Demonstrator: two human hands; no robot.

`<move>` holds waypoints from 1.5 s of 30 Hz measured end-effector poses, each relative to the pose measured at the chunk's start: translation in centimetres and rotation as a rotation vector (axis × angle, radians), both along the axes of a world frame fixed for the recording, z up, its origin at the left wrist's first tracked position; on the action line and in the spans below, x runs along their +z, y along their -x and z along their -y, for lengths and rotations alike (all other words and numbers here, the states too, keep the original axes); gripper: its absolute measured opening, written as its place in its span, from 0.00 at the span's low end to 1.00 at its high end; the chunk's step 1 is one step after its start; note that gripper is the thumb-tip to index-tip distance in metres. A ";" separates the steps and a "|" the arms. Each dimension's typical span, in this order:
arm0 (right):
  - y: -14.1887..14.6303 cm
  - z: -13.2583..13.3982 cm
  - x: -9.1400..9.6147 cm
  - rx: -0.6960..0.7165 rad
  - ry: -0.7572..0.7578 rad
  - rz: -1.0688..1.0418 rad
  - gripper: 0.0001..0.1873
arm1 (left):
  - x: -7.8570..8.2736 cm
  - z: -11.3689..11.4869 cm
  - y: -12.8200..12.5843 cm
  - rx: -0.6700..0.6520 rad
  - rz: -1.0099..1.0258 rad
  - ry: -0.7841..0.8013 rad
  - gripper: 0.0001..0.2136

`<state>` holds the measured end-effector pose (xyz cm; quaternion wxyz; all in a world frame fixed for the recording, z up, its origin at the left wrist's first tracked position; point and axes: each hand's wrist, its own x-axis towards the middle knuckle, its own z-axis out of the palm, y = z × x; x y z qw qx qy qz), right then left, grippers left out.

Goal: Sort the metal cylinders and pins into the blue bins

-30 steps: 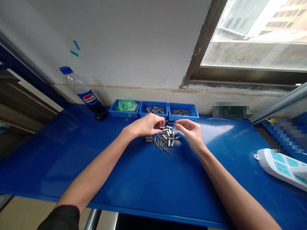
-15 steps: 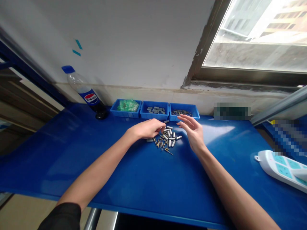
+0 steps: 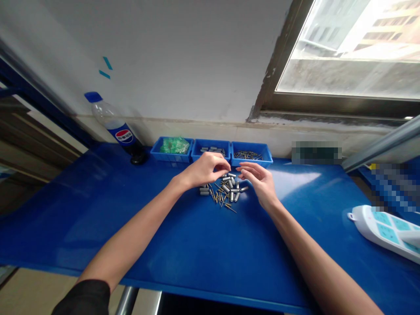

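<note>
My left hand is over the upper left of a loose pile, its thumb and fingers curled so the tips nearly meet. Whatever may be between those tips is hidden. My right hand hovers at the pile's right, fingers bent and apart, with nothing visible in it. In the pile, short silver metal cylinders lie mostly toward the right. Thin pointed brass-coloured pins lie at the lower left. Two silver cylinders rest side by side, left of the pins.
Three blue bins stand along the wall: one with a green plastic bag, one with silver cylinders, one with pins. A cola bottle stands left of them. At right, a white power strip lies on the blue table.
My left hand has lifted off the pile's left side and moved slightly up and right. A second cylinder now shows beside the one at left. My right hand has shifted slightly left.
</note>
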<state>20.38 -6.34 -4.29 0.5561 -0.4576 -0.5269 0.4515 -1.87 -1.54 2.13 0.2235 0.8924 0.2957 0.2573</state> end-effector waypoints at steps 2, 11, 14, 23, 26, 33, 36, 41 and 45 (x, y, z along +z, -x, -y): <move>0.0 0.1 0.2 0.053 0.013 0.012 0.19 | 0.0 0.2 -0.2 0.021 0.065 0.031 0.06; 0.5 0.2 -0.2 0.199 0.115 -0.120 0.16 | 0.2 0.8 -0.4 0.075 0.296 0.312 0.05; 0.6 0.1 -0.3 0.173 0.140 -0.179 0.15 | 0.1 0.6 -0.3 0.071 0.261 0.309 0.04; 0.3 -0.3 -0.8 0.073 0.120 -0.217 0.16 | 0.0 0.4 -0.3 0.070 0.084 0.191 0.03; 0.1 -0.6 -1.0 -0.027 0.047 -0.241 0.16 | -0.1 0.1 0.2 0.070 -0.079 0.116 0.03; -0.6 -0.9 -0.7 -0.106 0.002 -0.231 0.27 | -1.8 -0.3 0.8 -0.126 -0.426 0.134 0.10; -0.7 -0.8 -0.7 -0.106 0.015 -0.204 0.23 | -2.2 -0.2 0.4 -0.114 -0.464 0.099 0.08; -0.7 -0.8 -1.1 -0.094 0.022 -0.170 0.19 | -2.3 -0.3 0.3 -0.113 -0.463 0.081 0.07; -0.8 -0.9 -1.2 -0.092 0.029 -0.163 0.19 | -2.4 -0.5 0.7 -0.085 -0.473 0.060 0.06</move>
